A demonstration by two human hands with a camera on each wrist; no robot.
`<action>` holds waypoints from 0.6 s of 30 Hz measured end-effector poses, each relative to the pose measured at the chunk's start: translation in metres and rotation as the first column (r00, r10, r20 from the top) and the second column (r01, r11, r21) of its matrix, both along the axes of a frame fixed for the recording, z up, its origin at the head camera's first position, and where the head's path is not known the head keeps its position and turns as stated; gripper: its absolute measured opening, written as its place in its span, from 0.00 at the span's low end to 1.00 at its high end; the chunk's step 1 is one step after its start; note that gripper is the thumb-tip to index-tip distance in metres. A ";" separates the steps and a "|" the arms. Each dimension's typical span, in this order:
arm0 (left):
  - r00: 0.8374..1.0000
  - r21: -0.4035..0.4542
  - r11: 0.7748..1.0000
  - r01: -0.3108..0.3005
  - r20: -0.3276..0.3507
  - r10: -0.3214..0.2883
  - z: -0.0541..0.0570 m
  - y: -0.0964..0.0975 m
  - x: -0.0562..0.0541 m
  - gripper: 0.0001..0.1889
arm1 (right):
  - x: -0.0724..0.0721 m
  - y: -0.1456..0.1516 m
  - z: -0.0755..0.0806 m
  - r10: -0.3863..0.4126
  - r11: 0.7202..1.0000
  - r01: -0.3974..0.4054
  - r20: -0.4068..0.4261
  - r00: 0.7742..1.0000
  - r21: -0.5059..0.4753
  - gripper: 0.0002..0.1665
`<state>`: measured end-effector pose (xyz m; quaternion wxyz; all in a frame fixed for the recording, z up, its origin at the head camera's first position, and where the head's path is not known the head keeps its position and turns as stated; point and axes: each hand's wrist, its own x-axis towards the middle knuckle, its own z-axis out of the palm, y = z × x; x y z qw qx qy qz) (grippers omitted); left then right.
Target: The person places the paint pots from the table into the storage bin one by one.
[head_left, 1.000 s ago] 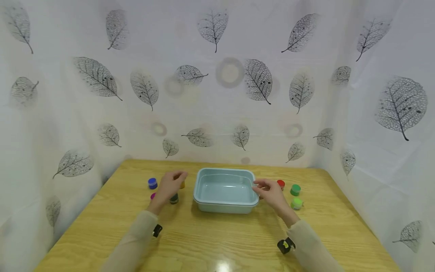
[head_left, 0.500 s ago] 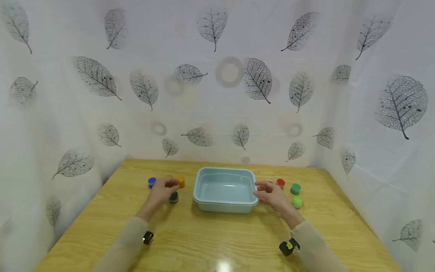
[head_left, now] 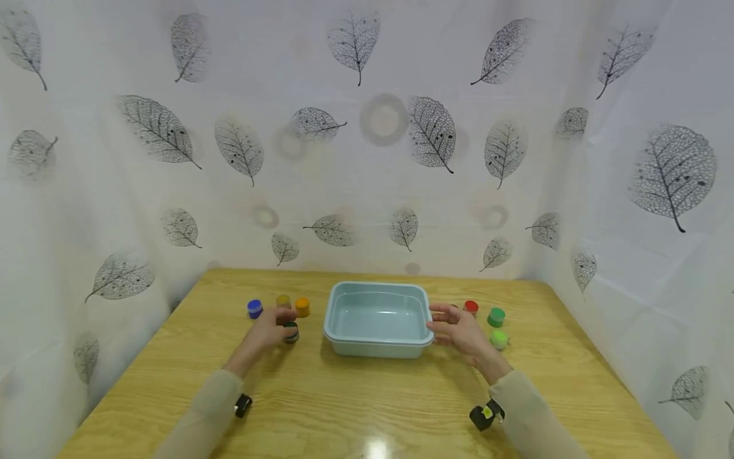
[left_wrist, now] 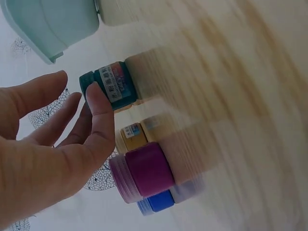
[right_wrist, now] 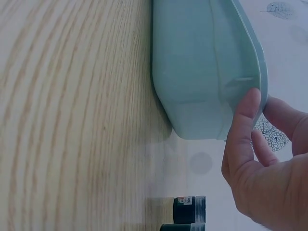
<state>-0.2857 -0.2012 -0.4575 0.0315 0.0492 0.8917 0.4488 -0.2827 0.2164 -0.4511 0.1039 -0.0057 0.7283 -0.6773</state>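
My left hand (head_left: 265, 331) is at a small dark green paint jar (head_left: 291, 332), its fingers spread and slightly bent. In the left wrist view one fingertip overlaps the edge of the green jar's (left_wrist: 113, 86) cap; whether it touches cannot be told. A purple paint jar (left_wrist: 149, 168) stands below that hand, hidden in the head view. On the right, my right hand (head_left: 461, 335) holds the side rim of a pale blue plastic tub (head_left: 375, 349), with fingertips at the rim in the right wrist view.
Blue (head_left: 255, 309), ochre (head_left: 283, 301) and orange (head_left: 302, 307) jars stand at the left. Red (head_left: 471, 308), green (head_left: 496, 317) and lime (head_left: 499, 340) jars stand at the right. Behind the wooden table (head_left: 355, 395) hangs a leaf-patterned curtain (head_left: 367, 172).
My left hand has moved left and back toward me, uncovering the orange and ochre jars, and its fingers are now at the dark green jar. The right hand stays at the tub's rim.
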 end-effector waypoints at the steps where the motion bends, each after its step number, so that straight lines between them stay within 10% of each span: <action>1: 1.000 -0.009 1.000 0.009 0.001 -0.009 0.000 0.000 0.000 0.21 | 0.000 0.000 0.000 0.001 1.000 -0.001 0.000 1.000 -0.004 0.33; 18: 0.997 -0.089 0.995 0.039 0.066 -0.033 0.001 -0.001 -0.003 0.24 | 0.002 -0.001 0.003 0.013 1.000 -0.013 0.011 1.000 0.003 0.34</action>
